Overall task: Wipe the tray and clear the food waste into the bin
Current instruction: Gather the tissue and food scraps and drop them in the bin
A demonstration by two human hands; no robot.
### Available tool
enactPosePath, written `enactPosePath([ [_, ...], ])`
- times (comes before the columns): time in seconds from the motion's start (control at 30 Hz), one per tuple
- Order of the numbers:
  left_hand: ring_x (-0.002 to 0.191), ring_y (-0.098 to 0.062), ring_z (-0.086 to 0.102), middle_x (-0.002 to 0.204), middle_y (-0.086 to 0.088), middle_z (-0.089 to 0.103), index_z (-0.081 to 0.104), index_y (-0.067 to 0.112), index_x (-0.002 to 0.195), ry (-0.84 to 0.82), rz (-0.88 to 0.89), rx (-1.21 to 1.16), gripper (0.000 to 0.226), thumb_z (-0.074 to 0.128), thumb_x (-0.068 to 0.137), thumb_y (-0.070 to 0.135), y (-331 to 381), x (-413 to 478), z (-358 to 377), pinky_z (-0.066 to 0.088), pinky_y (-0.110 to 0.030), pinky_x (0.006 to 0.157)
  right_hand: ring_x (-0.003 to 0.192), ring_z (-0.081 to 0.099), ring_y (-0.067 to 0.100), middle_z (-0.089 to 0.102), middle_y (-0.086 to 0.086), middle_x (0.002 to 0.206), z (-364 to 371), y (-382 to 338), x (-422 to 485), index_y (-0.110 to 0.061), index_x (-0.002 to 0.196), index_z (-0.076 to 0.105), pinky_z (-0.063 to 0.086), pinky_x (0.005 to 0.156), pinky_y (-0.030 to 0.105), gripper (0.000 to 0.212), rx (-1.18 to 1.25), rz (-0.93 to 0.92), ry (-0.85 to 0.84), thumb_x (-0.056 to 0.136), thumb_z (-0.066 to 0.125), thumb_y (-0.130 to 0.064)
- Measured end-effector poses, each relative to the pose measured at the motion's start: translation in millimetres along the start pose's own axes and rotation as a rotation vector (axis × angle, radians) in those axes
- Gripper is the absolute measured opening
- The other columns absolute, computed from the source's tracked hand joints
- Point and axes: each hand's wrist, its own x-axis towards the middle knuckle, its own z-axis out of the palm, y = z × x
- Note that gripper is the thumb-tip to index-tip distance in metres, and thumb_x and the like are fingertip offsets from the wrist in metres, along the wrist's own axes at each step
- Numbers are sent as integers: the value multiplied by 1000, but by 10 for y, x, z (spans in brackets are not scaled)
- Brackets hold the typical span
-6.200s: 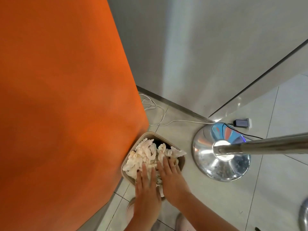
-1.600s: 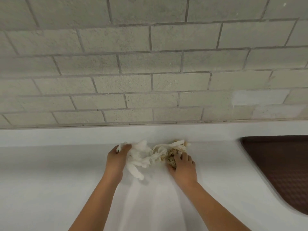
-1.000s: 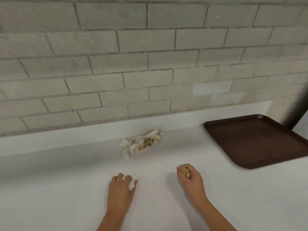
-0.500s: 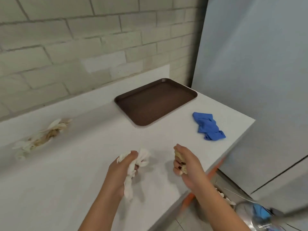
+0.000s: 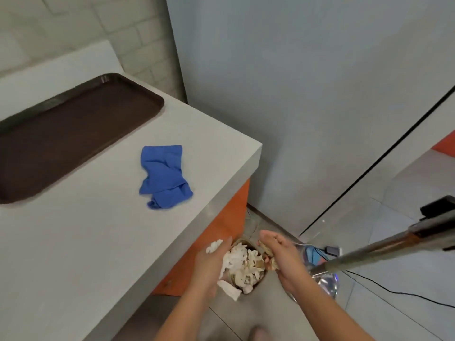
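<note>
Filling most of the right half is a pale grey wall panel [image 5: 307, 94] with a dark seam running diagonally down it; grey floor tiles [image 5: 406, 279] spread below, and a strip of light brick wall [image 5: 147, 33] shows at the upper left. A white counter [image 5: 86, 242] takes up the left, its corner jutting toward the panel, with an orange front [image 5: 221, 230] under the edge. On the counter lies a dark brown tray [image 5: 138, 97], bare inside and partly cut off at the left; just beside it, apart from its rim, sits a crumpled blue cloth [image 5: 162, 175]. A metal pole [image 5: 369, 252] slants in from the right, above a shiny base and a black cable [image 5: 394, 292] trailing over the tiles. On the floor against the orange front stands a small bin [image 5: 246, 267], heaped with white tissue and brownish food scraps. Both hands hang right over it: the left hand [image 5: 209, 264] is curled around a wad of white tissue [image 5: 214, 246], and the right hand [image 5: 280, 254], palm turned inward, cups brown food scraps [image 5: 270, 260] in loosely bent fingers.
</note>
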Motion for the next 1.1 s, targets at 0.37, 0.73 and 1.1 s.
enactPosePath([
  [0.37,108,-26,53,109,-6,62,59,5,115,254,-45,153,30,54,94,27,-1475,2714,525,39,-37,102,68,57,13,67,0,74,-477,1707,2320,-15,85,68,43,60,23,8,-142,140,206,86,63,-21],
  [0.73,143,-25,16,157,-6,12,15,32,149,-96,310,1349,53,31,99,42,-2931,4139,305,18,-43,115,132,40,27,35,8,145,-646,3379,3608,-23,140,40,39,105,43,69,-1151,-116,-36,83,16,-53],
  [1.1,137,-34,28,140,-9,46,27,21,144,-328,484,1844,54,16,96,44,-3486,3923,-38,13,-40,117,145,7,35,-35,11,148,-840,3714,3310,-6,145,-19,5,118,44,97,-1612,-257,-155,87,56,-26],
])
